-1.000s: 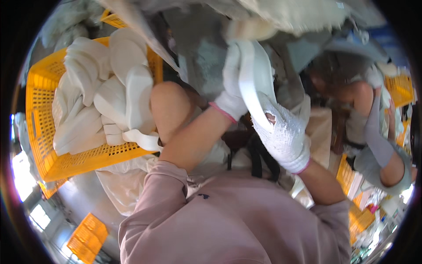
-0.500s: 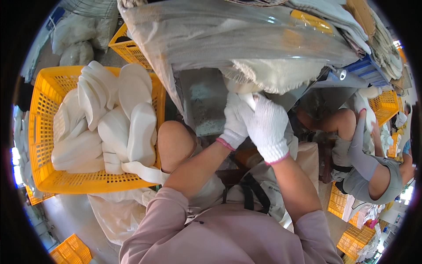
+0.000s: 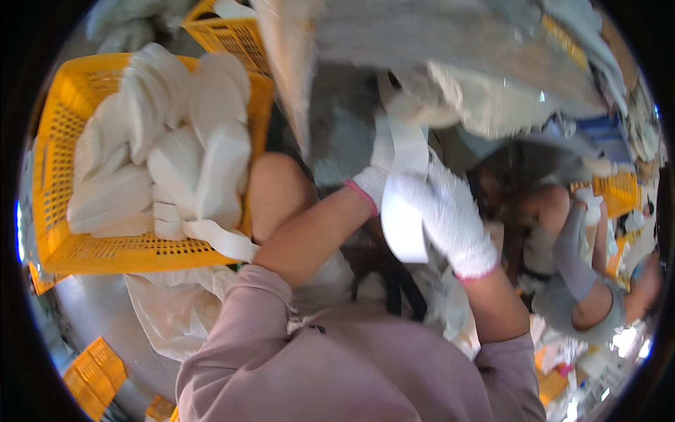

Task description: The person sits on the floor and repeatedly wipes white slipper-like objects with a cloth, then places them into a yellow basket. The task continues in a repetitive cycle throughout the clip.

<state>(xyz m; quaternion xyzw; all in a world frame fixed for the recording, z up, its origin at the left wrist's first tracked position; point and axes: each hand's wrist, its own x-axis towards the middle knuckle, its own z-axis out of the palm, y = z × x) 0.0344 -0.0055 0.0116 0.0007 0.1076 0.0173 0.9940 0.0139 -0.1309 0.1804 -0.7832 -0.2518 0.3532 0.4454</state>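
Between my gloved hands a long white foam shoe sole point(image 3: 406, 211) hangs at a slant, its near end broad and rounded. My right hand point(image 3: 457, 218), in a white knit glove with a pink cuff edge, is closed on the sole's right side. My left hand point(image 3: 380, 165), gloved the same way, is closed against the sole's left edge; most of its fingers are hidden behind the piece. Motion blurs both hands. Just beyond them is a frayed pale cloth point(image 3: 485, 105) at the edge of the covered machine or bench.
A yellow basket point(image 3: 140, 264) heaped with white soles point(image 3: 176, 165) stands at my left. Grey plastic sheeting point(image 3: 415, 35) covers the worktop ahead. At the right a co-worker point(image 3: 576, 281) sits close by, with a yellow crate point(image 3: 617, 195) beyond. Another yellow crate point(image 3: 235, 39) stands at the far left.
The white sole, mostly hidden in my hands before, now shows at length, drawn toward me. My right hand has shifted right and nearer. The whole view has tilted and blurred.
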